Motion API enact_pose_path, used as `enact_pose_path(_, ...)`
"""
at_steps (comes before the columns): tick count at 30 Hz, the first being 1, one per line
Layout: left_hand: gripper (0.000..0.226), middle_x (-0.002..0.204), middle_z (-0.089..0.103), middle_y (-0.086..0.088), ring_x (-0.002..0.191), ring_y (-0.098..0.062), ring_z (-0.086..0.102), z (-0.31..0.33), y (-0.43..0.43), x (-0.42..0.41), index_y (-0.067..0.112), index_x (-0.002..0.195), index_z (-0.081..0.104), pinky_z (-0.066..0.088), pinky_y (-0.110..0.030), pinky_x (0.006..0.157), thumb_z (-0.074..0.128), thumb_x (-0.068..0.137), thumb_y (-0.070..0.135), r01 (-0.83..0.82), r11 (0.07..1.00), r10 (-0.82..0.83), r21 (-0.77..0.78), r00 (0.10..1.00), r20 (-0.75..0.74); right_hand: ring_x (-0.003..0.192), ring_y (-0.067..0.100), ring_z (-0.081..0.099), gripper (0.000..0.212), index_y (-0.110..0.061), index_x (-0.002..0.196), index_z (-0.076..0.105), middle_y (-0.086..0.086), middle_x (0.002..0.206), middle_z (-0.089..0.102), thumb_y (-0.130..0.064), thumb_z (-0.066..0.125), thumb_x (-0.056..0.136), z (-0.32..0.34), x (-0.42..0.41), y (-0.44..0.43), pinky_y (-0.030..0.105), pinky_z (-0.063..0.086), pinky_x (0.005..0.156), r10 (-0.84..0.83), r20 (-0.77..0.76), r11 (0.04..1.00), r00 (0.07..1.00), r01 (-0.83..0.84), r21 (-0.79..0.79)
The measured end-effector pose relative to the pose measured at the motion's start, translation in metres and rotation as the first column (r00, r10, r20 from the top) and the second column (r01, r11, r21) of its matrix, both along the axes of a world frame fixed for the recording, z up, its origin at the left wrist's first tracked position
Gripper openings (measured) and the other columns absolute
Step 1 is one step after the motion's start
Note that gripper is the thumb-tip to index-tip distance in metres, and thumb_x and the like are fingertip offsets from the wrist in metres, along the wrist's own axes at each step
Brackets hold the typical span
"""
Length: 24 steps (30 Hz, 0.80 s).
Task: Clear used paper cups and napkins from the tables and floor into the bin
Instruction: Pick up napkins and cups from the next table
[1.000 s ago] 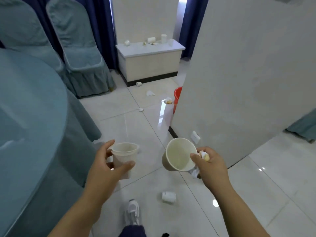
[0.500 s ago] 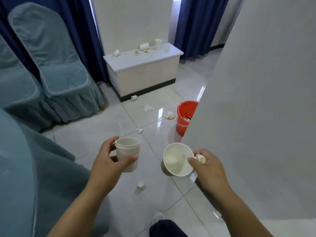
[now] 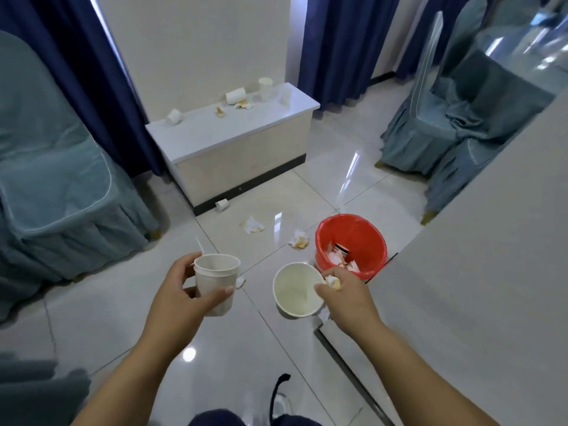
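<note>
My left hand (image 3: 181, 298) grips a stack of white paper cups (image 3: 216, 282), held upright. My right hand (image 3: 347, 298) pinches the rim of another white paper cup (image 3: 296, 290), tilted so its mouth faces me, together with a crumpled napkin (image 3: 333, 281). The red bin (image 3: 353, 230) stands on the floor just beyond my right hand, with rubbish inside. On the floor lie a small cup (image 3: 222, 204) and crumpled napkins (image 3: 252, 225) (image 3: 298, 239). More cups (image 3: 236, 95) (image 3: 265, 85) (image 3: 174, 116) and napkin scraps (image 3: 244, 104) sit on the low white cabinet (image 3: 215, 133).
A white wall panel (image 3: 461, 287) runs along my right, close to the bin. Covered chairs stand at the left (image 3: 55, 179) and at the back right (image 3: 436, 124). Dark blue curtains (image 3: 335, 47) hang behind the cabinet. The tiled floor (image 3: 123, 302) is glossy.
I have walked forward past the wall panel; the red bin is now fully in view and close to my right hand. Both hands keep the same grip.
</note>
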<state>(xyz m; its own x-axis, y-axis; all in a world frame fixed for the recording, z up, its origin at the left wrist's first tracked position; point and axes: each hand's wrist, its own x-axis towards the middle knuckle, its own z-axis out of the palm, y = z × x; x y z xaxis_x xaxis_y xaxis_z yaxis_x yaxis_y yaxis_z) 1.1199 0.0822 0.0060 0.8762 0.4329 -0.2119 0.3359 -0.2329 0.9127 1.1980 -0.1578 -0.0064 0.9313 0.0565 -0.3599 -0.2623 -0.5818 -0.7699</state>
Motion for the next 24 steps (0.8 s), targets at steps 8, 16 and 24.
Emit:
enact_pose_path(8, 0.072, 0.117, 0.051, 0.005, 0.089, -0.013, 0.055, -0.038, 0.047, 0.175, 0.026, 0.132, 0.042, 0.047, -0.027, 0.069, 0.08, 0.072, 0.017, 0.153, 0.988, -0.155, -0.029, 0.982, -0.104, 0.082, 0.015, 0.057, 0.006, -0.021, 0.091, 0.058, -0.003, 0.088, 0.06, -0.019, 0.058, 0.085, -0.041, 0.131, 0.03, 0.03, 0.047, 0.065, -0.193, -0.079, 0.979, 0.978, 0.186, -0.087)
enact_pose_path(16, 0.069, 0.117, 0.054, 0.001, 0.099, -0.018, 0.056, -0.072, 0.055, 0.35, 0.024, 0.132, 0.042, 0.047, -0.025, 0.069, 0.079, 0.073, 0.018, 0.477, 0.875, -0.483, -0.086, 0.843, -0.236, 0.075, 0.014, 0.052, 0.008, -0.016, 0.094, 0.058, 0.0, 0.087, 0.06, -0.015, 0.056, 0.086, -0.072, 0.218, 0.041, 0.021, 0.035, 0.053, -0.529, -0.174, 0.846, 0.831, 0.5, -0.184)
enact_pose_path(24, 0.067, 0.111, 0.051, 0.006, 0.084, -0.006, 0.051, -0.124, -0.036, 0.456, 0.022, 0.132, 0.042, 0.042, -0.019, 0.062, 0.078, 0.075, 0.021, 0.635, 0.766, -0.619, -0.1, 0.687, -0.381, 0.081, 0.021, 0.054, 0.016, -0.012, 0.1, 0.058, 0.004, 0.093, 0.06, -0.015, 0.055, 0.084, -0.106, 0.286, -0.002, 0.025, 0.035, 0.053, -0.718, -0.203, 0.696, 0.666, 0.674, -0.249)
